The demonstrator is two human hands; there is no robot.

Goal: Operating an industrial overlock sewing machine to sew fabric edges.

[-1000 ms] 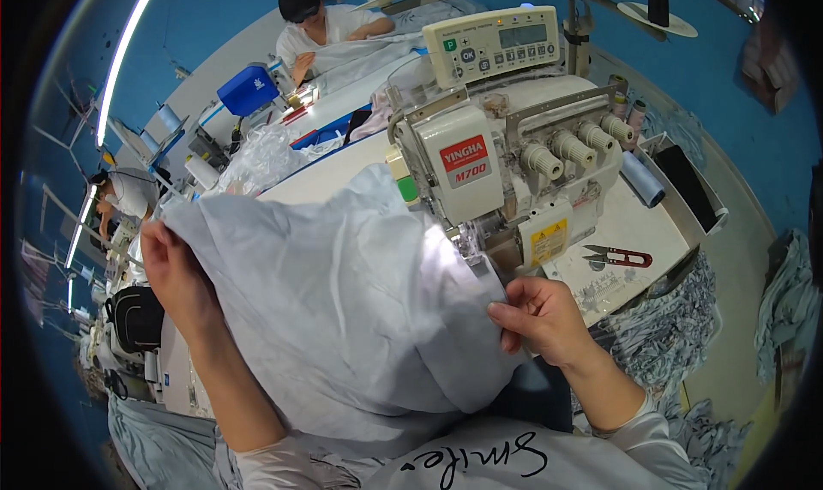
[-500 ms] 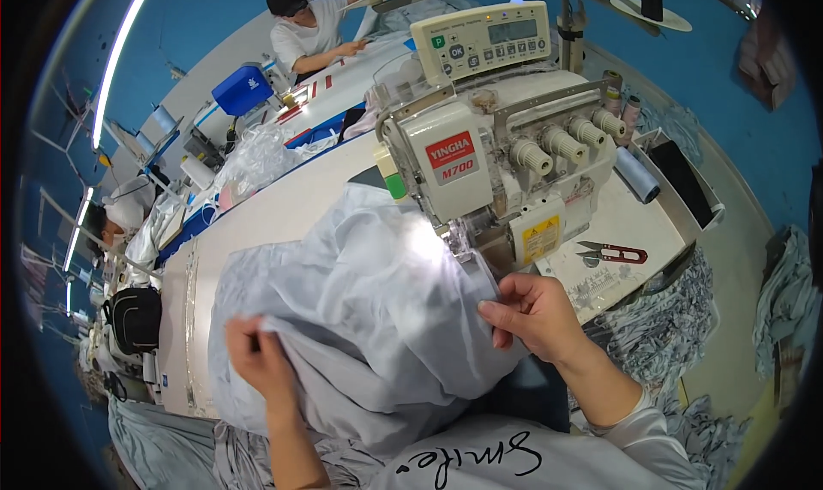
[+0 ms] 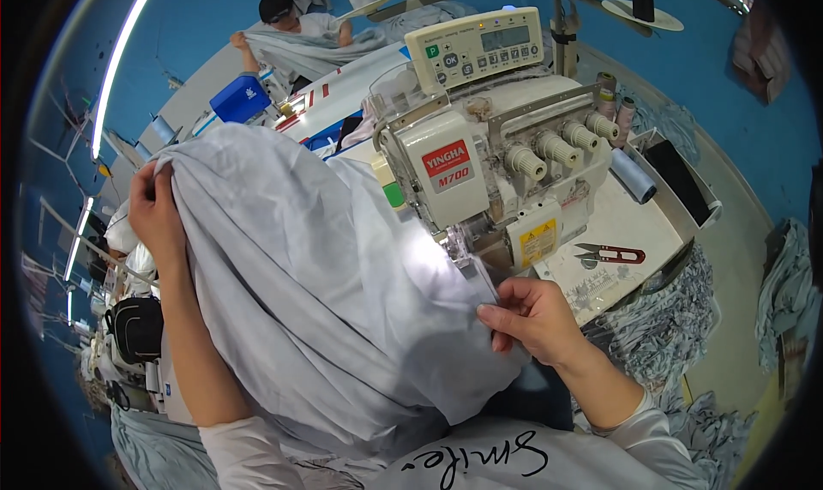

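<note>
A large piece of light grey fabric (image 3: 291, 258) spreads over the table in front of me and drapes toward my lap. My left hand (image 3: 156, 203) grips its far left edge and holds it lifted. Close to the needle area, my right hand (image 3: 533, 318) pinches the fabric's right edge between thumb and fingers. That edge runs up under the presser foot of a white overlock sewing machine (image 3: 454, 160). A bright lamp spot lights the cloth beside the foot. Thread snips (image 3: 610, 254) with red handles lie on the machine's table, right of the needle area.
Thread cones (image 3: 626, 113) and a grey-blue roll (image 3: 634, 174) stand right of the machine, near an open box (image 3: 686, 181). A control panel (image 3: 480, 44) tops the machine. Heaped fabric (image 3: 660, 318) lies below at right. Across the table, another person (image 3: 296, 27) handles grey cloth.
My left hand has moved up and to the left, raising the fabric's left part into a broad drape. My right hand stays nearly in place. The person opposite has lifted a cloth.
</note>
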